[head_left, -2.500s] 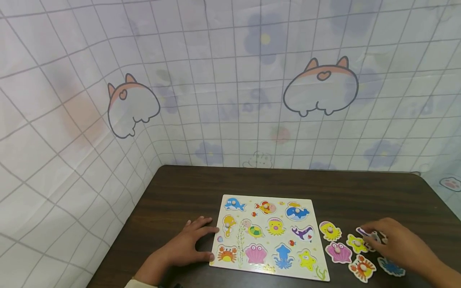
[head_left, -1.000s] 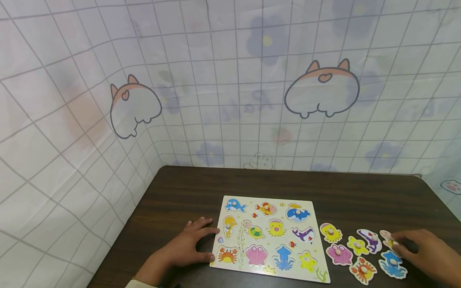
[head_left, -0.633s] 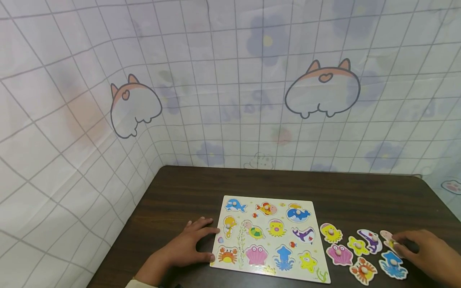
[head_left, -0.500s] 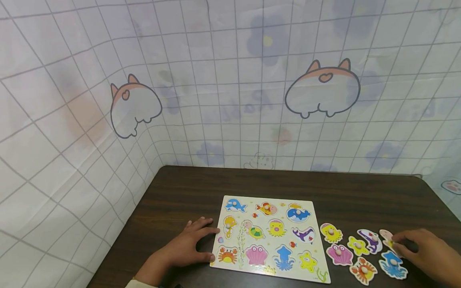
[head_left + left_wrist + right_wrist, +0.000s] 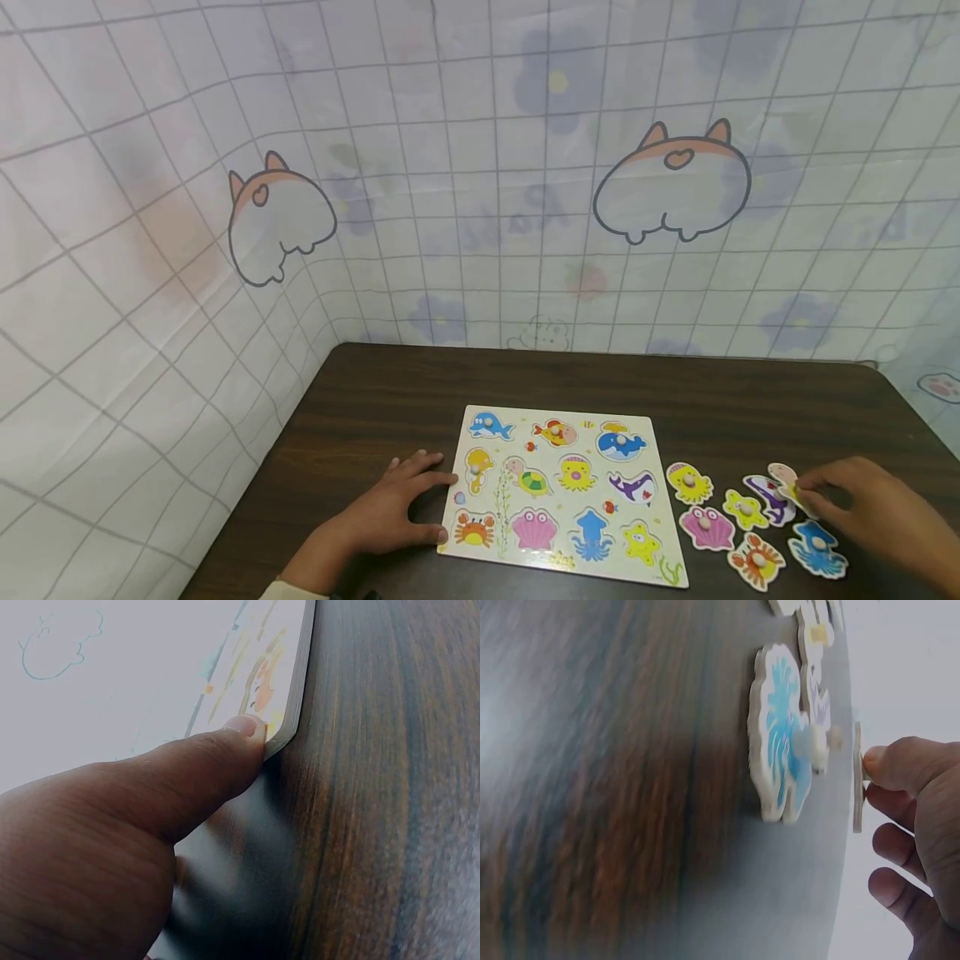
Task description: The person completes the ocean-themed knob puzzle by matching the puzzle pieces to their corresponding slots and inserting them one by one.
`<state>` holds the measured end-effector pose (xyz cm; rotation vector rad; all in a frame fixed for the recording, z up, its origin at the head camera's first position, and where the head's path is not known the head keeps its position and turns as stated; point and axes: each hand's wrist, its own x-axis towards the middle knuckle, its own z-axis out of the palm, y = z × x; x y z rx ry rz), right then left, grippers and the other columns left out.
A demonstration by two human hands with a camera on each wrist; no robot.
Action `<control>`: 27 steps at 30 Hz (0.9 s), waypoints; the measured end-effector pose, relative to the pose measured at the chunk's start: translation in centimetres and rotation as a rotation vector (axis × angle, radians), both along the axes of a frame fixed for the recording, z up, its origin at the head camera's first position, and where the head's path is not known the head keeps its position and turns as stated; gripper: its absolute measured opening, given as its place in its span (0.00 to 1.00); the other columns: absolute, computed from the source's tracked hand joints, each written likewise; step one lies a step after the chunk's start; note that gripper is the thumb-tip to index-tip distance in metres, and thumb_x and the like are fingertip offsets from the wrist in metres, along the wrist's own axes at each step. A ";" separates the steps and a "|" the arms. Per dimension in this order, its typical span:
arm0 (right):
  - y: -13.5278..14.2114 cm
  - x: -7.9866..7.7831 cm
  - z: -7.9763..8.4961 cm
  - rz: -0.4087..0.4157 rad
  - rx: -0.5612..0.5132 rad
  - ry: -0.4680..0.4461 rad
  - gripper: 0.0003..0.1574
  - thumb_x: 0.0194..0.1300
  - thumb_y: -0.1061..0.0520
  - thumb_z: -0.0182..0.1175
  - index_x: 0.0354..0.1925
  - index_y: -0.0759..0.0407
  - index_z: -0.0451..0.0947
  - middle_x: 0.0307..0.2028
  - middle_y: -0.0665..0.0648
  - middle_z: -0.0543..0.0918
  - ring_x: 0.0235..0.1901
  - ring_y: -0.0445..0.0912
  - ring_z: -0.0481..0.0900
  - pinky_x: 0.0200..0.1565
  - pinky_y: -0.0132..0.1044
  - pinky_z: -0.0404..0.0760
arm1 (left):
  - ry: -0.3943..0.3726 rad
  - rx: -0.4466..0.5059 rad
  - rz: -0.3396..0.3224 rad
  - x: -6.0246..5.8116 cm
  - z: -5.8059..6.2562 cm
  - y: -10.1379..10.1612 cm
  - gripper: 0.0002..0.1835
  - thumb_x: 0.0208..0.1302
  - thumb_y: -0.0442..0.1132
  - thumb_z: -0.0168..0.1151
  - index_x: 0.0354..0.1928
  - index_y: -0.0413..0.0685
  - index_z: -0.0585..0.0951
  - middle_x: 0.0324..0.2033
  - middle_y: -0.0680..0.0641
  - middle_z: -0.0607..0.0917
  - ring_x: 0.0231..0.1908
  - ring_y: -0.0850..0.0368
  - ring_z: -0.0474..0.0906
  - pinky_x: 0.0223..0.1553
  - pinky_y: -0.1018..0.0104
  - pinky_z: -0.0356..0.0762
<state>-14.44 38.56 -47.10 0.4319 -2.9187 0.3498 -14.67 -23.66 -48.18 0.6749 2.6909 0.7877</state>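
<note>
My right hand (image 5: 873,512) pinches a turtle puzzle piece (image 5: 782,477) by its knob, its pink head showing and the rest behind the fingers. In the right wrist view this piece (image 5: 858,776) is seen edge-on, raised off the table. Below it lies a blue squid piece (image 5: 817,550), and a purple whale piece (image 5: 767,493) is partly covered by it. The left hand (image 5: 390,512) rests at the left edge of a sea-animal puzzle board (image 5: 517,554), fingers spread. Its thumb (image 5: 202,769) lies over the board's corner in the left wrist view.
Left of the right hand lie octopus (image 5: 688,483), shell (image 5: 707,529), starfish (image 5: 745,509) and crab (image 5: 757,562) pieces. Dolphin (image 5: 489,427), fish (image 5: 555,432), blue whale (image 5: 620,443) and seahorse (image 5: 477,472) pieces with knobs sit in the board. A patterned cloth (image 5: 465,275) hangs behind the dark table (image 5: 405,379).
The right hand left the purple whale piece for the turtle piece, then lifted it up and left so it overlaps the whale in view. The left hand stayed in place.
</note>
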 end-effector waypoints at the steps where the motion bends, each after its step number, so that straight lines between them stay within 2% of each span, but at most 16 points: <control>1: -0.2 0.0 0.1 0.003 -0.005 0.003 0.09 0.52 0.59 0.79 0.31 0.51 0.87 0.32 0.50 0.84 0.38 0.58 0.80 0.41 0.61 0.79 | -0.001 0.001 0.000 0.0 0.0 0.0 0.38 0.60 0.63 0.72 0.71 0.66 0.74 0.77 0.47 0.62 0.78 0.39 0.47 0.74 0.33 0.39; 5: -1.2 0.0 0.4 0.011 -0.019 -0.011 0.09 0.53 0.59 0.78 0.33 0.51 0.88 0.34 0.49 0.84 0.39 0.57 0.80 0.41 0.61 0.80 | -0.006 0.004 -0.004 0.0 0.2 0.0 0.38 0.60 0.63 0.72 0.71 0.64 0.74 0.77 0.47 0.61 0.78 0.39 0.47 0.74 0.33 0.38; 9: -2.1 0.0 0.6 0.037 -0.030 0.012 0.11 0.52 0.58 0.79 0.34 0.47 0.87 0.34 0.46 0.83 0.38 0.55 0.79 0.40 0.57 0.81 | -0.010 0.005 -0.006 0.0 0.2 0.1 0.38 0.60 0.63 0.72 0.71 0.64 0.74 0.77 0.47 0.61 0.78 0.39 0.47 0.74 0.33 0.38; 13: -3.1 0.1 0.8 0.059 -0.024 0.061 0.14 0.50 0.57 0.81 0.33 0.43 0.87 0.33 0.41 0.81 0.37 0.50 0.80 0.38 0.53 0.83 | -0.009 0.006 -0.004 0.0 0.2 0.0 0.38 0.60 0.63 0.72 0.71 0.64 0.74 0.77 0.47 0.62 0.78 0.39 0.47 0.74 0.33 0.38; 20: -4.5 0.1 1.3 0.091 -0.029 0.072 0.14 0.52 0.54 0.80 0.34 0.39 0.86 0.34 0.36 0.78 0.37 0.42 0.79 0.36 0.46 0.83 | 0.000 -0.003 -0.002 0.0 0.2 0.0 0.38 0.60 0.63 0.72 0.71 0.64 0.74 0.77 0.47 0.62 0.78 0.39 0.47 0.74 0.33 0.39; 27: -5.3 -0.3 1.4 0.152 -0.040 0.168 0.18 0.49 0.55 0.81 0.35 0.35 0.86 0.34 0.32 0.77 0.36 0.34 0.77 0.32 0.39 0.83 | 0.001 0.005 -0.005 0.0 0.2 0.0 0.38 0.60 0.63 0.72 0.71 0.63 0.75 0.76 0.47 0.62 0.78 0.39 0.47 0.74 0.33 0.38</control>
